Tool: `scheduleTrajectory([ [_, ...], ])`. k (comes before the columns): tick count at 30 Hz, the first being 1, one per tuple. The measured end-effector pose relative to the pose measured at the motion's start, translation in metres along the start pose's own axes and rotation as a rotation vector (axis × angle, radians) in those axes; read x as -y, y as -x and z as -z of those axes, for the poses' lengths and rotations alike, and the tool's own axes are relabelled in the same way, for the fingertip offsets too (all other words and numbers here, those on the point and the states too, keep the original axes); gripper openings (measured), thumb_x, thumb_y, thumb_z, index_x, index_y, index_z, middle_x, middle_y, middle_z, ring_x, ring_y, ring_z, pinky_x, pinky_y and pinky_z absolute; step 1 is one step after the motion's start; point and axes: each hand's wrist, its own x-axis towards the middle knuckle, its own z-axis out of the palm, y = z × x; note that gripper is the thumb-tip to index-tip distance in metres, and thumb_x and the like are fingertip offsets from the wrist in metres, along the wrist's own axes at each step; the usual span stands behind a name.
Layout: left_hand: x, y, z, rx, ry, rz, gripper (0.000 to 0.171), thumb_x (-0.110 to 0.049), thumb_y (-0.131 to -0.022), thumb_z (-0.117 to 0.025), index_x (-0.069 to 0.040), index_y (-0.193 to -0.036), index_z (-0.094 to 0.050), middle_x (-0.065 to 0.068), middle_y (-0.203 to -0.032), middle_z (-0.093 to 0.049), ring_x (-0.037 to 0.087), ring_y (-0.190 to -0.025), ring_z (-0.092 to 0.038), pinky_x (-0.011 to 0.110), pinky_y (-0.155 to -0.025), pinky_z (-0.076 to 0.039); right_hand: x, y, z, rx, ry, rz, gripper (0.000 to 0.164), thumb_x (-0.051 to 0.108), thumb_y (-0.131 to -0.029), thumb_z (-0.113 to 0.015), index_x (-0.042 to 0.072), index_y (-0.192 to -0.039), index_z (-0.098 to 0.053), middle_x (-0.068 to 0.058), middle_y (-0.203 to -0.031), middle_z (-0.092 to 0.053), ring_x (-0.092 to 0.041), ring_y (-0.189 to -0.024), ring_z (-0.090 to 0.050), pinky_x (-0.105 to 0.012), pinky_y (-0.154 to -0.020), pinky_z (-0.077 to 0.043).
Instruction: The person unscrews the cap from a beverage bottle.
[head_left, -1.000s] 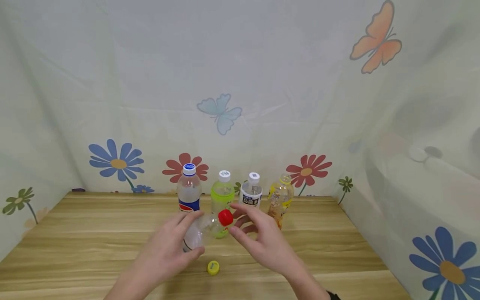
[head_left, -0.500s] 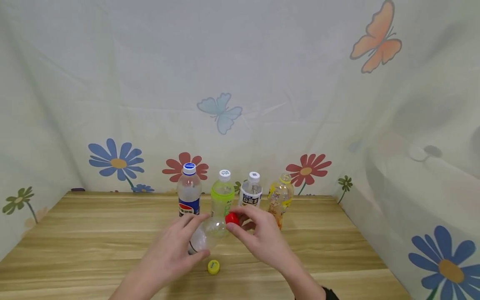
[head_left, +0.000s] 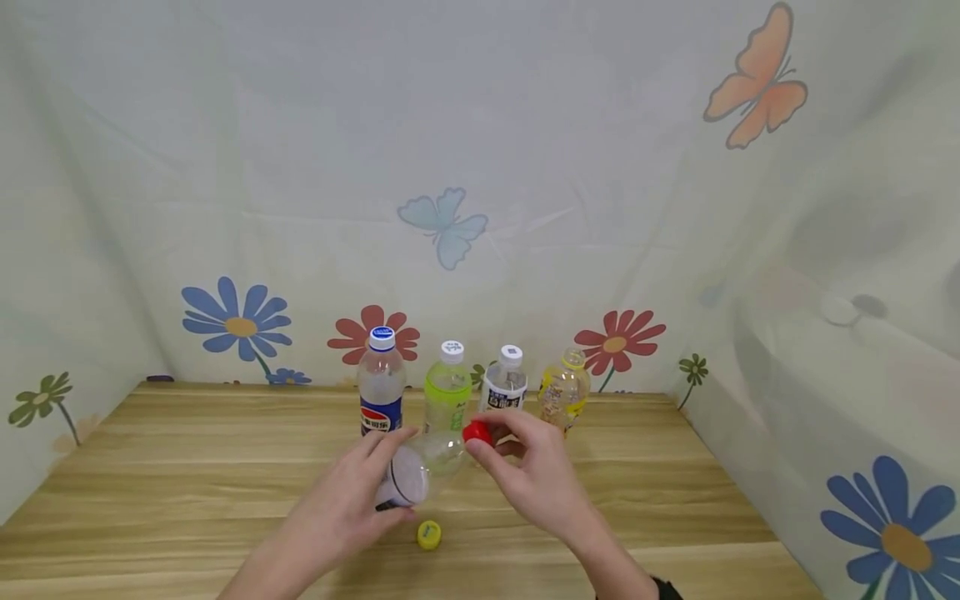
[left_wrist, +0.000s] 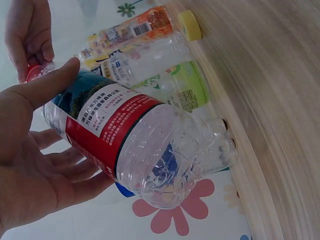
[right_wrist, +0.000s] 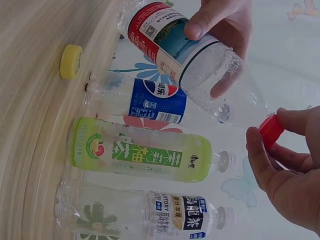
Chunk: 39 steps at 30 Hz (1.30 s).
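My left hand [head_left: 337, 500] grips a clear plastic water bottle [left_wrist: 145, 145] round its red-and-blue label. The bottle is tilted above the table, its neck toward my right hand [head_left: 536, 475]. Between thumb and fingers, the right hand pinches the red cap [right_wrist: 270, 131] at the bottle's mouth. Whether the cap still sits on the threads cannot be told. In the right wrist view the bottle's clear shoulder [right_wrist: 227, 82] shows drops inside. A loose yellow cap [head_left: 429, 535] lies on the table below the hands.
Behind the hands stand a blue-labelled cola bottle [head_left: 381, 387], a green tea bottle [head_left: 447, 396], a white-capped oolong tea bottle [head_left: 504, 385] and a yellow-patterned bottle [head_left: 564, 392] with no cap on its neck. A flowered cloth [head_left: 300, 208] surrounds the wooden table [head_left: 225, 450].
The right fingers, at first apart from the red cap, have closed on it. Bottle, cap and right hand have shifted slightly to the right. The yellow cap stays put.
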Motion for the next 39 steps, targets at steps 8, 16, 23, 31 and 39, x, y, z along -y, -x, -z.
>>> scheduleTrajectory([
  [8,0.0005,-0.0018,0.0024,-0.016,-0.046,-0.036,0.083,-0.035,-0.070,-0.090,-0.017,-0.139,-0.049,-0.001,-0.123,-0.055,0.014,-0.106,-0.058,0.034,-0.088,-0.050,-0.0021,0.0000,0.0021,0.015,0.008,-0.066,0.017,0.016,-0.092,-0.072,0.013,-0.108,-0.069,0.006,-0.094,-0.063,-0.017,-0.084,-0.063,-0.027,-0.071,-0.055],
  [16,-0.0013,-0.0021,0.0053,-0.027,-0.091,-0.028,0.080,-0.032,-0.070,-0.090,-0.018,-0.139,-0.051,-0.001,-0.126,-0.056,0.017,-0.108,-0.059,0.036,-0.090,-0.049,-0.0026,-0.0008,0.0017,0.034,0.009,-0.180,0.018,0.019,-0.094,-0.069,0.012,-0.111,-0.068,0.004,-0.092,-0.063,-0.019,-0.079,-0.063,-0.028,-0.065,-0.055],
  [23,0.0008,-0.0012,0.0041,-0.025,-0.081,-0.023,0.078,-0.032,-0.072,-0.089,-0.021,-0.140,-0.051,-0.001,-0.131,-0.057,0.019,-0.114,-0.059,0.038,-0.093,-0.048,-0.0030,0.0010,0.0013,0.039,-0.046,-0.167,0.018,0.013,-0.092,-0.070,0.012,-0.110,-0.067,0.004,-0.091,-0.063,-0.023,-0.073,-0.064,-0.028,-0.062,-0.055],
  [31,0.0054,-0.0008,0.0044,-0.020,-0.065,-0.022,0.076,-0.031,-0.074,-0.088,-0.026,-0.140,-0.052,-0.006,-0.130,-0.058,0.018,-0.114,-0.059,0.037,-0.092,-0.049,-0.0033,0.0013,0.0001,0.048,-0.003,-0.120,0.016,0.013,-0.092,-0.070,0.012,-0.108,-0.068,0.004,-0.089,-0.063,-0.017,-0.069,-0.064,-0.028,-0.061,-0.055],
  [39,0.0073,-0.0005,0.0050,-0.010,-0.064,-0.038,0.075,-0.031,-0.074,-0.088,-0.025,-0.140,-0.053,-0.004,-0.126,-0.061,0.017,-0.108,-0.062,0.036,-0.090,-0.050,-0.0039,0.0006,-0.0002,0.063,-0.031,-0.138,0.018,0.012,-0.091,-0.071,0.009,-0.109,-0.068,0.002,-0.090,-0.064,-0.015,-0.069,-0.064,-0.029,-0.062,-0.055],
])
